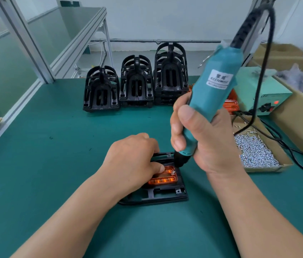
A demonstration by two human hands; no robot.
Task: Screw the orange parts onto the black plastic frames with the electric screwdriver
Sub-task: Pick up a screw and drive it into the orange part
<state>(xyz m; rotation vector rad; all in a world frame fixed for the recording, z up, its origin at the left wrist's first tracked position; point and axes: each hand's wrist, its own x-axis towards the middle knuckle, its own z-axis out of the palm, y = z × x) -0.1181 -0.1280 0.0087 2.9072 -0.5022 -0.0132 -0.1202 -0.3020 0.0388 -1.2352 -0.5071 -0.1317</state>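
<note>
A: What stands furthest left on the green matted surface (54, 164)?

B: Three stacks of black ribbed plastic frames (101, 90) at the back, well apart from the work.

A: And the person's hands?

B: The left hand (135, 159) is curled down over the work. Its thumb presses on the translucent orange plastic part (165, 178), which sits in a flat black plastic frame (165, 196) lying on the surface right in front of the person. The right hand (202, 138) is wrapped tight round the teal corded electric screwdriver (215, 86). The tip is on a small screw (173, 171) at the orange part's far right corner.

A: How will that part handle?

B: It is probably light and stiff, smooth enough to slide in its seat and thin enough to crack if overdriven. Pinning it from above, close to the screw hole, looks the sound hold. The frame seems rigid and flat, so it should stay put under downward pressure.

A: Any containers to the right?

B: A shallow cardboard tray (264, 169) holds a heap of small silver screws (253, 151), just beside the right wrist. Behind it sits a pale green power box (247, 86) with more orange pieces (232, 103) near it. Far right is a big cardboard box (295, 118). Its contents are blurred, though they look dark and wrapped in clear film.
</note>
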